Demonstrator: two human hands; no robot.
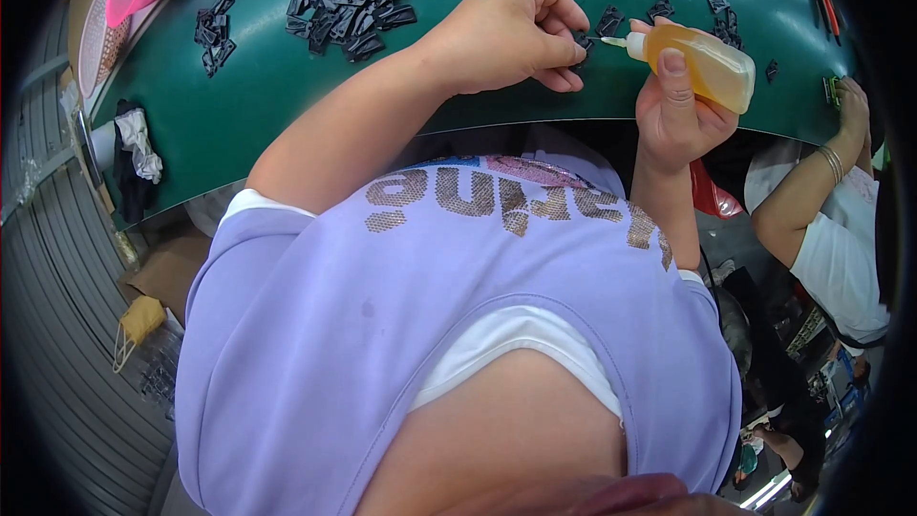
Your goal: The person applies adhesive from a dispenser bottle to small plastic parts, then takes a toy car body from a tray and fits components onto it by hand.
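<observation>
At a green tabletop point(239, 119), a person brings a squeeze bottle point(728, 69) of amber liquid to a small black part point(582, 42). The left hand point(527, 33) is closed to a fingertip pinch around the part, just above the tabletop's near edge; the fingers mask much of it. The right hand point(690, 100) wraps the bottle, thumb across its near side, tilting it so the thin nozzle point(614, 41) points left. The tip sits at or just beside the part; whether it touches cannot be told.

The step in hand looks like dispensing liquid onto the part. The next move seems to call for a steady pinch, a fine aim and a light squeeze.

Nothing appears to block the nozzle, though two loose black pieces point(610, 20) lie just beyond it and leave less room on the far side. A large heap of black pieces point(349, 0) spreads at far left, with a smaller cluster point(216, 36) to its left. More pieces point(729, 27) lie beyond the bottle, near a red-handled tool point(826, 11). At right, a co-worker's hand point(853, 107) touches a small green object point(831, 91), well apart from the bottle.
</observation>
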